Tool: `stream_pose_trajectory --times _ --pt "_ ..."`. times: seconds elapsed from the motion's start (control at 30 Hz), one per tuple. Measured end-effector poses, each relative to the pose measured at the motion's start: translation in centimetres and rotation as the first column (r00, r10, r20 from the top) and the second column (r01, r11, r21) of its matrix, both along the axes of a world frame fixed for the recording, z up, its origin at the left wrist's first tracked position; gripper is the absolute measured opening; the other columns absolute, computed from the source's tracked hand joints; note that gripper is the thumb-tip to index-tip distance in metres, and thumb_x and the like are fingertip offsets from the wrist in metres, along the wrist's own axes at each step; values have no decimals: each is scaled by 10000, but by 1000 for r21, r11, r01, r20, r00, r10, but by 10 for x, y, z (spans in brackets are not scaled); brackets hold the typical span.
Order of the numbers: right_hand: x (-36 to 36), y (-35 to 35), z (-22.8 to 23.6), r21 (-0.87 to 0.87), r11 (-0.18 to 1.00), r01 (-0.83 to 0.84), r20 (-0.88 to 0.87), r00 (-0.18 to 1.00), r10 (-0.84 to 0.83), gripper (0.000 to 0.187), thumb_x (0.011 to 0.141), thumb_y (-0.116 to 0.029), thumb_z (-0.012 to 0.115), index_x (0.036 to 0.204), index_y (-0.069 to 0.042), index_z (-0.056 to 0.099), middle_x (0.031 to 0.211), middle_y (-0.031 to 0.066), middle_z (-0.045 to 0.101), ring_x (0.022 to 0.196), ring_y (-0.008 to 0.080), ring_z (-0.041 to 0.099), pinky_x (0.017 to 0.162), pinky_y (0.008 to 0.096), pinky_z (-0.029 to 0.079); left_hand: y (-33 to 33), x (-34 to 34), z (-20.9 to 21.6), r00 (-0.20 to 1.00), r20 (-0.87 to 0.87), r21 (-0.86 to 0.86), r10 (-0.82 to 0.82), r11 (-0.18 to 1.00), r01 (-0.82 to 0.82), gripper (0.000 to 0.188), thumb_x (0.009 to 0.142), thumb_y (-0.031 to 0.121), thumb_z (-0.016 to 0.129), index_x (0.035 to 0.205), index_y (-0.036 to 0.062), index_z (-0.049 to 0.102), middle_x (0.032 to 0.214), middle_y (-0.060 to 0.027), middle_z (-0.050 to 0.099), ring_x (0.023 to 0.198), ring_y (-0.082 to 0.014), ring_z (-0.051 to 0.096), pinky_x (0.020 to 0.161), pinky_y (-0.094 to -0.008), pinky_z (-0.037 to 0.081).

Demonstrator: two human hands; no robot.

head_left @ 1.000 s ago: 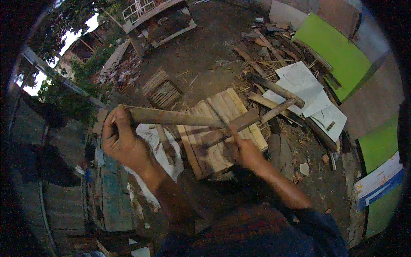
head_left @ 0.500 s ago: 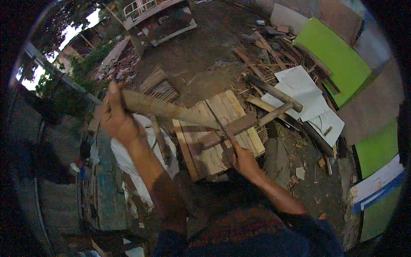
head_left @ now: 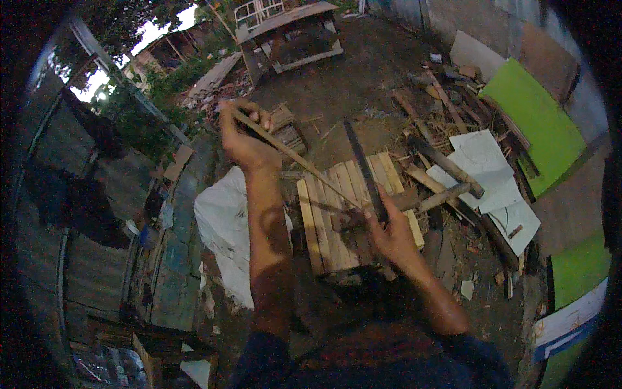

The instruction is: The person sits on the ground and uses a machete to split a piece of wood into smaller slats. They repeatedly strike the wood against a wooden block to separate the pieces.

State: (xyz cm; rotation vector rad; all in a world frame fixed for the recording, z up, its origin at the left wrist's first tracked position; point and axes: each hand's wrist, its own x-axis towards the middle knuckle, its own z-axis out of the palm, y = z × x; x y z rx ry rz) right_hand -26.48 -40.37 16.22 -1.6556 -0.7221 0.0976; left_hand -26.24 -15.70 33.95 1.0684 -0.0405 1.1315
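Observation:
My left hand [head_left: 249, 144] is raised, its fingers closed on the upper end of a long, flat strip of wood [head_left: 303, 161]. The strip now shows its narrow edge and slants down to the right, its lower end close to my right hand [head_left: 396, 238]. That hand grips a machete [head_left: 363, 157], its dark blade pointing up and away; the handle is mostly hidden by the fingers. Below both hands stands a low slatted wooden platform [head_left: 334, 243]. On its right part lies a dark piece of wood, partly covered by my right hand.
To the right lie wooden poles [head_left: 447, 167], white sheets [head_left: 495, 172] and scrap wood. Green panels [head_left: 534, 123] lean along the right side. A white sack [head_left: 223, 236] rests left of the platform. Beyond are a stack of short slats [head_left: 290, 134] and a wooden bench [head_left: 291, 23].
My left hand has turned the wooden strip from its broad face to its edge. The machete blade has swung clear of the strip, and the whole view has shifted left.

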Motion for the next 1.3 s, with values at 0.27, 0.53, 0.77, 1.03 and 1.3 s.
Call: stream_pose_trajectory --times 0.27,0.53,0.77,1.03,1.3 --pt "-33 9 98 60 966 -253 36 967 251 637 978 -50 510 1567 -11 270 1201 306 624 1014 341 664 879 373 506 -29 -12 2 985 46 82 166 982 -169 254 1019 307 617 916 77 591 824 -21 524 713 -150 510 654 -297 421" --pt "-35 37 67 157 940 -303 167 946 277 687 937 -25 507 1576 -38 254 986 274 624 849 437 628 722 485 504 -37 -30 -28 867 127 504 482 722 -475 387 1027 419 593 910 51 564 896 -47 537 753 -140 501 675 -278 436" --pt "-54 17 75 15 987 -158 158 975 154 700 958 -77 491 1594 -54 200 1002 257 611 853 463 613 704 522 511 -50 -35 1 956 23 283 293 915 -287 439 1052 490 494 904 78 516 826 -34 459 714 -135 464 593 -291 411" --pt "-38 20 76 -205 968 -148 220 956 193 686 932 -100 547 1558 -49 271 1019 250 593 921 457 614 799 506 521 -54 -20 -4 905 10 184 424 889 -419 474 1055 506 475 845 81 484 788 -24 452 655 -138 431 584 -292 390" --pt "6 -22 -108 -465 872 -153 -338 941 -15 697 910 -119 634 1540 -69 339 1018 313 666 935 500 652 789 509 534 -6 -34 -12 973 53 123 226 965 -231 500 1026 554 503 835 92 477 776 -26 451 640 -142 425 570 -302 374"
